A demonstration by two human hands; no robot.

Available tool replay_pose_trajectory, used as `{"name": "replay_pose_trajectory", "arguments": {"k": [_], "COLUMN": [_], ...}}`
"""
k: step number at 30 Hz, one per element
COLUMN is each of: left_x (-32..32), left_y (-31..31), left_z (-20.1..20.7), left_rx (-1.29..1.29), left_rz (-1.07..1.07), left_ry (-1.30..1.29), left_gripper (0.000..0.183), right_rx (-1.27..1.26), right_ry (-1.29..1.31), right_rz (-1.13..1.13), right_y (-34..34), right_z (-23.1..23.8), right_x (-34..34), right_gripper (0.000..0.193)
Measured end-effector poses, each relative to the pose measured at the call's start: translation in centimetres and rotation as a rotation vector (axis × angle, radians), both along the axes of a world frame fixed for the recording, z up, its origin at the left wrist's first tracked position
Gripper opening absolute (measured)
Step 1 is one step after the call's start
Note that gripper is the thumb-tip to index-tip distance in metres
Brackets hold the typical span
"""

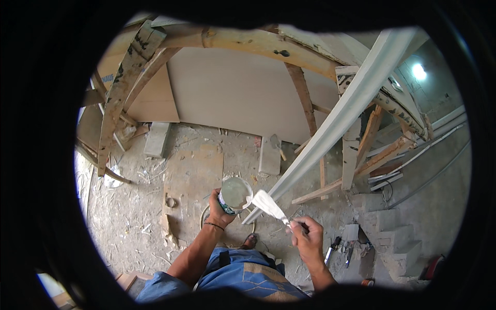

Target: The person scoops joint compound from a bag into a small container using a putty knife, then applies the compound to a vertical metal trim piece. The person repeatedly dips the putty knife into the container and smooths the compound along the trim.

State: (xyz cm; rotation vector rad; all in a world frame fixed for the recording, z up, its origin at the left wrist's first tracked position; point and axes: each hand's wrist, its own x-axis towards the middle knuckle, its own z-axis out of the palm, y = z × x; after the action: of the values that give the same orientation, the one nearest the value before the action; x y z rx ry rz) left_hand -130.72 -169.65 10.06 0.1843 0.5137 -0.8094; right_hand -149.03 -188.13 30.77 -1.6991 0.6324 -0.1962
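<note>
My left hand (219, 212) is wrapped round the side of a small round tub (235, 193), tilted so that its greyish inside shows. A pale smear sits on the tub's right rim. In my right hand (308, 236) is a putty knife (269, 204), its blade coated with white paste and pointing up and left, close to the tub's rim. Just beyond the blade, a long white moulding strip (337, 123) slants from the floor up to the upper right. Whether the blade touches the tub or the strip, I cannot tell.
A rough wooden trestle (271, 47) spans the far side, its legs slanting down. Large boards (227, 95) lean behind it. Two pale blocks (157, 139) stand on the debris-strewn floor, a trowel beside one. Tools (333, 249) and concrete steps (400, 240) are at the right.
</note>
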Motion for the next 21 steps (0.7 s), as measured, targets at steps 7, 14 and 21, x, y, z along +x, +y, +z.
{"name": "replay_pose_trajectory", "arguments": {"k": [7, 14, 21], "left_x": [0.1, 1.2, 2.7], "left_y": [-1.4, -0.6, -0.6], "left_z": [1.0, 1.8, 4.5], "left_rx": [-0.028, -0.088, -0.152], "left_rz": [-0.060, 0.042, 0.188], "left_ry": [0.014, 0.033, 0.070], "left_gripper": [0.064, 0.065, 0.063], "right_rx": [-0.802, -0.872, 0.154], "right_ry": [-0.254, -0.187, 0.088], "right_rz": [0.284, 0.276, 0.009], "right_y": [2.6, -0.3, 0.1], "right_z": [-2.6, -1.3, -0.7], "right_x": [3.9, 0.0, -1.2], "right_gripper": [0.036, 0.036, 0.016]}}
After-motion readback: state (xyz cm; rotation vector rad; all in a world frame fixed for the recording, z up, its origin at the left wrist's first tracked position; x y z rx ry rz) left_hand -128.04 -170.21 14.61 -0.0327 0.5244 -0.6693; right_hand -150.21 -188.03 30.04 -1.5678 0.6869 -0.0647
